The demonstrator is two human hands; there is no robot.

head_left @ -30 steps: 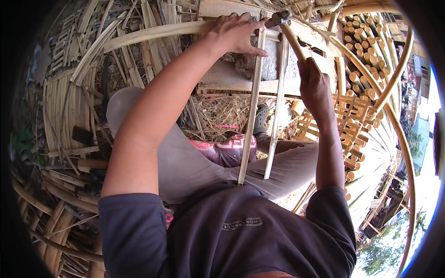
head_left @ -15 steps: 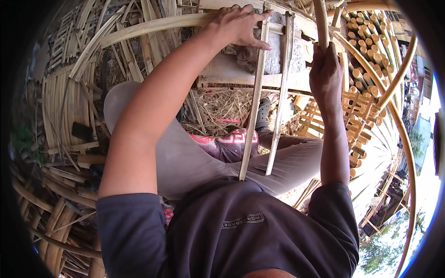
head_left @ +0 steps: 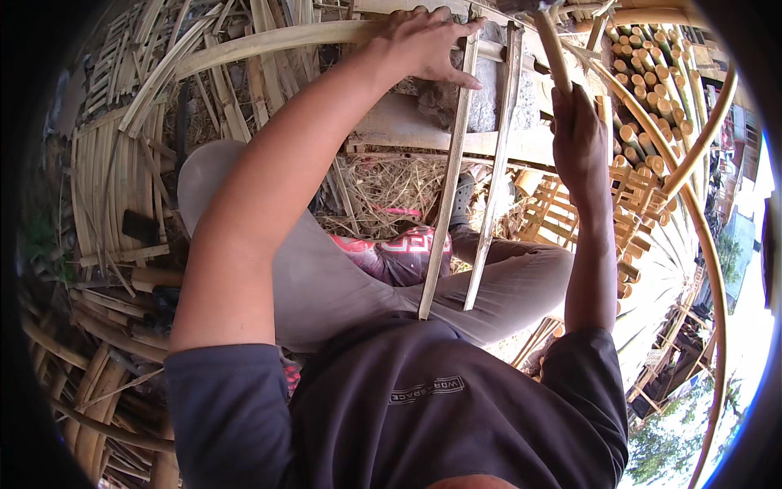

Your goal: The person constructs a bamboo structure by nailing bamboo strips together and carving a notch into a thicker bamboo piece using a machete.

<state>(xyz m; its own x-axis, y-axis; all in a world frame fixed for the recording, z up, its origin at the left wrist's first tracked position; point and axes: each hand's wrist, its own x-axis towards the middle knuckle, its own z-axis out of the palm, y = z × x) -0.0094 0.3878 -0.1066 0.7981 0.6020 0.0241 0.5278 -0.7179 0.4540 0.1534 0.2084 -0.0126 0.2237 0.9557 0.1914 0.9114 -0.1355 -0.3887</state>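
My right hand (head_left: pixel 580 138) is wrapped round the wooden handle of a hammer (head_left: pixel 553 53). Its metal head shows at the top edge of the picture. My left hand (head_left: pixel 425 47) curls over a long curved bamboo strip (head_left: pixel 277 41), its thumb and forefinger spread against a thin bamboo slat (head_left: pixel 454 163). That slat slopes down to my lap, and a second slat (head_left: pixel 494 175) runs alongside it to the right. Both cross the curved strip near their far ends. A grey stone block (head_left: pixel 482 102) lies beneath the crossing.
Cut bamboo poles (head_left: pixel 649 81) are stacked at the far right, near a woven bamboo lattice (head_left: pixel 550 213). A long bent bamboo pole (head_left: pixel 720 285) arcs down the right side. Split bamboo (head_left: pixel 110 187) lies piled on the left. Dry shavings (head_left: pixel 387 191) cover the ground between my legs.
My right hand has shifted slightly right and nearer, and the hammer has tilted left, bringing its head into view. My left hand and the slats have barely moved.
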